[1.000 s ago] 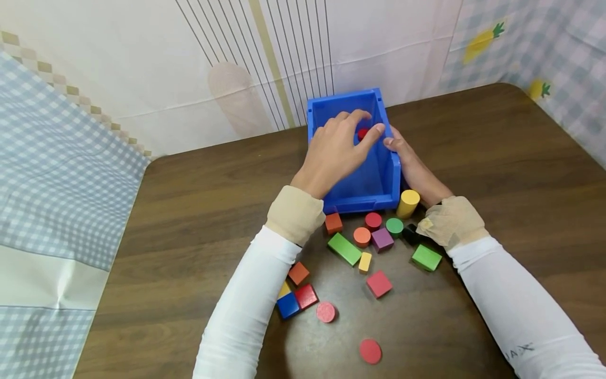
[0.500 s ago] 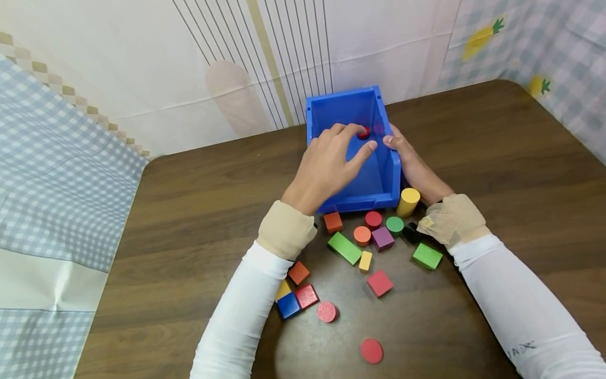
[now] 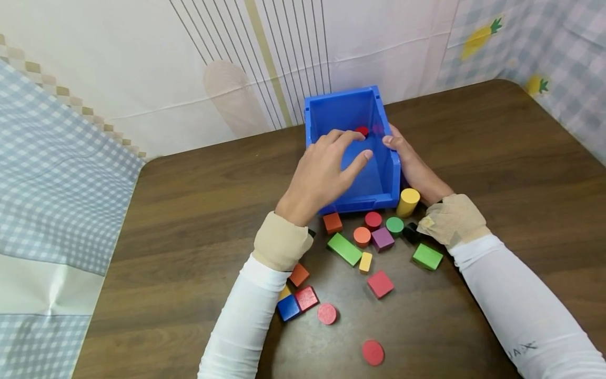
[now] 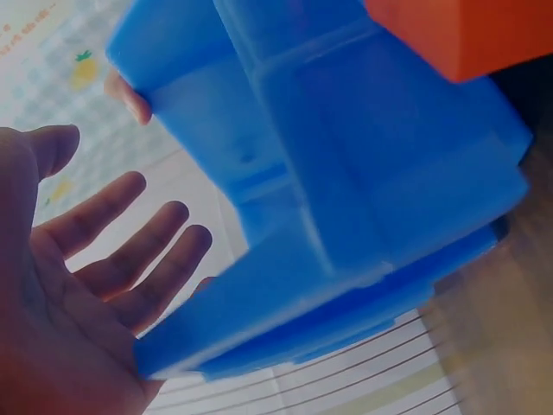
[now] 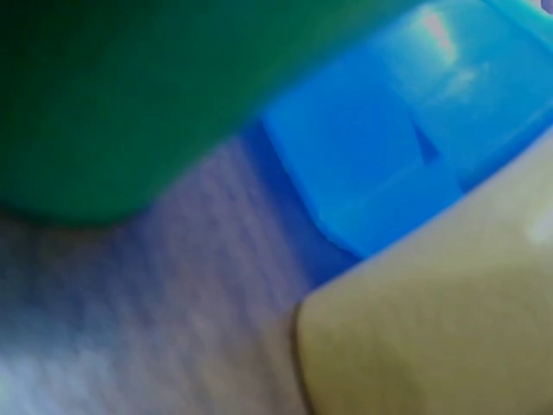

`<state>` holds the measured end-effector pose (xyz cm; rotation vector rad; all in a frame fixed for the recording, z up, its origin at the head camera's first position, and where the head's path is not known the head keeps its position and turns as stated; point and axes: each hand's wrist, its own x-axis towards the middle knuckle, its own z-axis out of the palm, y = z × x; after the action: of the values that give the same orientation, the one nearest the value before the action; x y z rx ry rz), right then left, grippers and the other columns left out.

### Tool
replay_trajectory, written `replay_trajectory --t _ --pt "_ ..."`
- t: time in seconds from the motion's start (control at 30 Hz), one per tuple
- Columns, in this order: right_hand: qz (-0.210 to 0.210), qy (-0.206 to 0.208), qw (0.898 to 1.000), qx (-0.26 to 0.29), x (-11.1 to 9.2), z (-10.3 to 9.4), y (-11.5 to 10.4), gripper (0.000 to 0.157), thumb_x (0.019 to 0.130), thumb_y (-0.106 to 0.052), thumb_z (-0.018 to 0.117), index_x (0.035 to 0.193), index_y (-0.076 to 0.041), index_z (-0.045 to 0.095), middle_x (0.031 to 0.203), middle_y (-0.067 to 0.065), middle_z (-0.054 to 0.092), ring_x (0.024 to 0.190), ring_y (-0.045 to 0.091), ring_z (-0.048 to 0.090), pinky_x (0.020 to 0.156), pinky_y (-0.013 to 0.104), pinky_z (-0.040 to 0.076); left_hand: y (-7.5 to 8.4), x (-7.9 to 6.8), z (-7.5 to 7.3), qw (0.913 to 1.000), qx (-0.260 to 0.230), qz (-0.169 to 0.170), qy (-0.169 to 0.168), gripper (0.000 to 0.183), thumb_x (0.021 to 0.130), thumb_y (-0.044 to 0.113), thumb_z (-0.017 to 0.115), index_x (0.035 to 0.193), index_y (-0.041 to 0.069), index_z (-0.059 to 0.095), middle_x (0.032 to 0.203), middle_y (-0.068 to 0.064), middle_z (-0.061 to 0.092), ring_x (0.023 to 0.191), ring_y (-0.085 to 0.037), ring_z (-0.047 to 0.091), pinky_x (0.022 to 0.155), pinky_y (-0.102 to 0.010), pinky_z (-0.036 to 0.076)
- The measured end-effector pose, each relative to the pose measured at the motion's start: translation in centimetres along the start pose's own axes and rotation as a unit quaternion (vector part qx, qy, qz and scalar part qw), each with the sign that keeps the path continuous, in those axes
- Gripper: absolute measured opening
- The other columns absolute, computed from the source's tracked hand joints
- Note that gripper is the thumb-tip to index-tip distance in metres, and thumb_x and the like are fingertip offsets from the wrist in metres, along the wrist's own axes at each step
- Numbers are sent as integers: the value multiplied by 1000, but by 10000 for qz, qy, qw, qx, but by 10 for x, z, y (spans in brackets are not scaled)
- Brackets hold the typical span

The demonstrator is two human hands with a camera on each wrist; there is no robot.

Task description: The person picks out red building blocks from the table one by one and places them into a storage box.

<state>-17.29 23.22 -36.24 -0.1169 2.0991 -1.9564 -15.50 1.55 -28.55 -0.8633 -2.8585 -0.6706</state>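
The left hand (image 3: 319, 171), fingers loosely spread, is over a smooth blue plastic box (image 3: 342, 111) on the brown, streaky surface (image 3: 199, 221), with a round red block (image 3: 362, 130) inside, and the right hand (image 3: 411, 159) grips its side.

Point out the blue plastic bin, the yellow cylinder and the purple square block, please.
Blue plastic bin (image 3: 371, 178): head view, bare inside floor.
Yellow cylinder (image 3: 407, 207): head view, side.
Purple square block (image 3: 382, 237): head view, top face.

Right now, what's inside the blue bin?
One red piece shows inside the blue bin, near the far right corner. The left hand covers much of the bin's left side; can't tell what's under it.
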Motion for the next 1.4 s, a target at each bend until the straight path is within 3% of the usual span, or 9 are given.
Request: replay_trajectory --t 0.3,0.53,0.83,1.13,1.4 --pt "86 50 9999 -78 -11 -4 -3 77 99 -67 37 167 -48 6 175 3 17 149 44 35 116 72 32 2 -11 6 9989 8 450 140 45 108 46 56 141 18 66 144 -4 64 137 -22 57 110 -44 47" --pt "128 118 9998 -22 -25 -12 -9 76 100 -66 37 167 -49 5 174 1 17 149 42 35 117 71 32 10 -13 9 9926 204 1157 313 36 107 37 60 135 18 70 135 -2 69 124 -21 65 93 -34 51" --pt "149 65 9998 132 -32 -9 -2 74 101 -65 38 166 -50 7 174 0 19 150 39 35 118 70 32 8 -21 17 9879 14 1485 445 31 106 34 59 130 19 74 130 0 72 120 -19 65 87 -31 48" --pt "183 259 9991 290 -39 -11 1 76 100 -63 38 167 -47 5 174 3 19 150 39 33 119 70 30 10 -17 15 9765 -210 2143 -19 24 105 22 65 126 17 77 127 0 74 115 -18 66 93 -29 50" --pt "16 125 9997 217 -34 -3 1 77 101 -61 38 169 -41 7 174 6 19 153 42 31 118 71 30 7 -27 11 9725 -196 2308 -250 22 102 16 71 122 17 78 120 3 76 103 -14 70 88 -26 53"
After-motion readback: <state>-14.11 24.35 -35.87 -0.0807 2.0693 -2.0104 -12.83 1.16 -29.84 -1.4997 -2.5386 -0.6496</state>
